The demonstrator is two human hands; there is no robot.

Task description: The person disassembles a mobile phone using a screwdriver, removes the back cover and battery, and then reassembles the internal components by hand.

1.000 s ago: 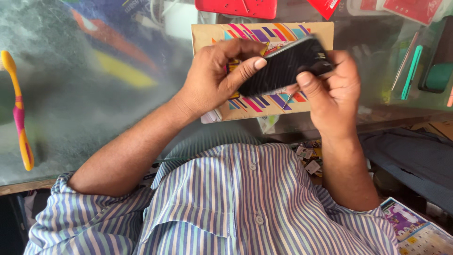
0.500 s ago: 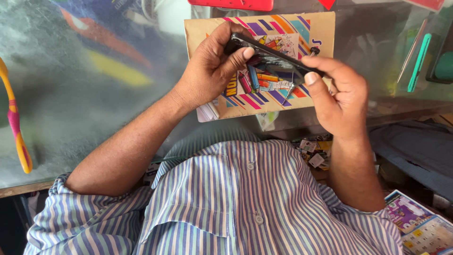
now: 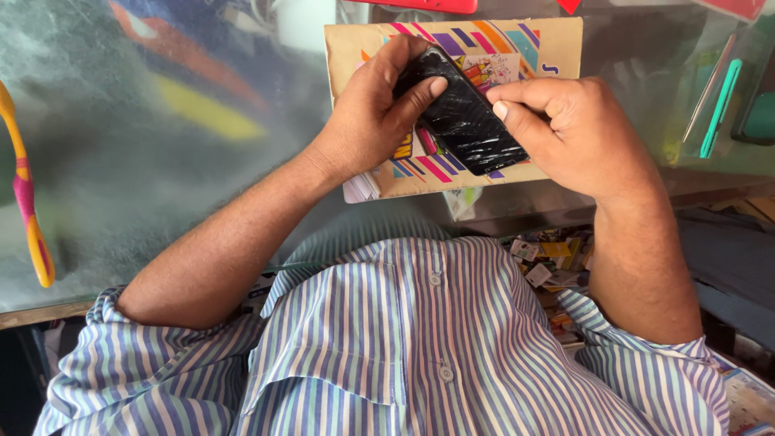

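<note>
Black glossy rectangular phone (image 3: pixel 464 121) sits upper centre, tilted, over a tan cardboard box with coloured stripes (image 3: pixel 557 48) on a scratched glass counter (image 3: pixel 145 161). Its lower end is hidden behind the right hand (image 3: pixel 577 133). Left hand (image 3: pixel 375 121) and right hand both closed, gripping it.

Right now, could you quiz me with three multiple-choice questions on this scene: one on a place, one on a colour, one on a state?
1. Where is the black phone?
A. over the patterned cardboard box
B. in a shirt pocket
C. on the floor

2. What colour is the pen-like tool at far right?
A. red
B. teal
C. white

3. How is the phone held?
A. lying untouched
B. by one hand
C. by both hands

Answers: 1 A, the box shows behind it. 2 B, its body is teal. 3 C, the left hand and right hand both grip it.
</note>
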